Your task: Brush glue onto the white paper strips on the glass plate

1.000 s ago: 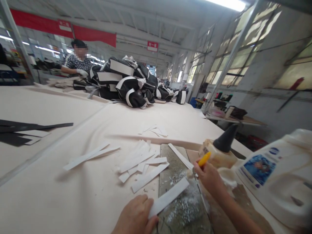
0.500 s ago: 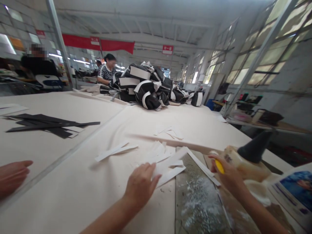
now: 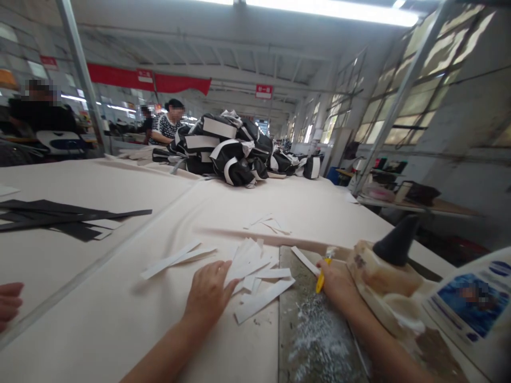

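My left hand (image 3: 209,290) is at the left edge of a loose pile of white strips (image 3: 251,260), its thumb and fingers closed around some of them. In my right hand (image 3: 335,284) is a small yellow-handled tool with a pale tip, seemingly a brush (image 3: 324,274); its tip points up and away. That hand is over a grey board (image 3: 291,308) smeared with white residue. A single white strip (image 3: 304,260) lies on the board, one end hidden by my right fingers. Two more strips (image 3: 171,260) rest left of the pile.
Beside my right forearm stand a stained container (image 3: 363,260) with a black cone (image 3: 397,242) and a white labelled jug (image 3: 451,314). Black strips (image 3: 80,215) lie at left, near another person's hand (image 3: 10,306). Black-and-white sewn pieces (image 3: 235,151) are heaped at the back; a co-worker (image 3: 167,122) stands behind.
My right hand has moved left over the board, and the tool's tip now points up. The strip reaching from my left hand to the board has shifted left. The other person's hand has partly left view.
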The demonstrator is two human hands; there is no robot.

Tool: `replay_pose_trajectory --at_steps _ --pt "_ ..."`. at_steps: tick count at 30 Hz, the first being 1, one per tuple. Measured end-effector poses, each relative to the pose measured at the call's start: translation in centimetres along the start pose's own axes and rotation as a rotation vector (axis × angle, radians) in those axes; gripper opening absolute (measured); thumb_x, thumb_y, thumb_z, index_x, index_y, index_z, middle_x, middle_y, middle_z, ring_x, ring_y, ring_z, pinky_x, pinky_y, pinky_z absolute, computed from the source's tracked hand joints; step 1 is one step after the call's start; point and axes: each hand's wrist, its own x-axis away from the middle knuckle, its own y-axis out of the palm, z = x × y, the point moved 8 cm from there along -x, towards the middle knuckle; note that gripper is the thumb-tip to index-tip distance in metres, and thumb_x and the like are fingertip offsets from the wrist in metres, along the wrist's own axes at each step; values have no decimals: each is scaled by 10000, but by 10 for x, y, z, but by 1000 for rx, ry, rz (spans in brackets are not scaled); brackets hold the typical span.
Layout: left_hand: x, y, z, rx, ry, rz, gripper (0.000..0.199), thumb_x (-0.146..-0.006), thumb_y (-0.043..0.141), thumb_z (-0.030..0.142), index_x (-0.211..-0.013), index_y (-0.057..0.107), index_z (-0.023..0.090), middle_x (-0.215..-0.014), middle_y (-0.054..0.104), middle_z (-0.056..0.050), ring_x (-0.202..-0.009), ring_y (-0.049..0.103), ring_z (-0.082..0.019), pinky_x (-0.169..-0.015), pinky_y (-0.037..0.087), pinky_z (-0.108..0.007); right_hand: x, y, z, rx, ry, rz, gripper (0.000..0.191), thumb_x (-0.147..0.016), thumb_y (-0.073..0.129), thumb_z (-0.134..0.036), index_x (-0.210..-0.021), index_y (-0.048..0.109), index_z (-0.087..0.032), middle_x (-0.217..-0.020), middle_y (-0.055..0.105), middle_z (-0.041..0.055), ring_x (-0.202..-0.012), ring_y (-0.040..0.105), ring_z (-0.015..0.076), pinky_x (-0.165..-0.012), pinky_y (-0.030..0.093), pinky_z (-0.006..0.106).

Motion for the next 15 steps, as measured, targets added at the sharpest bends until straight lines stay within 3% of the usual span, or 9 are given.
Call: replay_pose_trajectory --at_steps 5,9,12,15 --pt "19 -2 43 242 174 -45 250 -838 518 255 -1074 565 190 -1038 609 -69 -982 527 -224 -920 386 -419 -5 -9 5 -21 32 38 314 -826 420 -135 -1124 517 -104 -868 646 123 -839 619 230 -720 437 287" --pt "39 7 74 367 295 -183 251 -777 571 252 -1025 585 212 -940 633 -42 -888 555 -211 -862 424 -391 -6 -28 16 -202 26 230 370 -835 395 -272 -1153 505 -118 -903 642 119 -824 618 264 -735 464 364" --pt "50 15 82 366 365 -175 187 -803 521 273 -953 604 199 -850 650 -47 -805 572 -196 -780 452 -354 -1 -34 24 -269 -59 358 436 -803 401 -337 -1150 524 -105 -927 628 136 -820 607 288 -747 472 420" --pt "62 41 84 326 398 -149 264 -882 386 299 -790 618 214 -674 639 -31 -669 577 -162 -665 458 -301 7 -20 23 -287 -193 329 438 -781 447 -365 -1126 565 -124 -937 628 142 -840 606 282 -773 479 403"
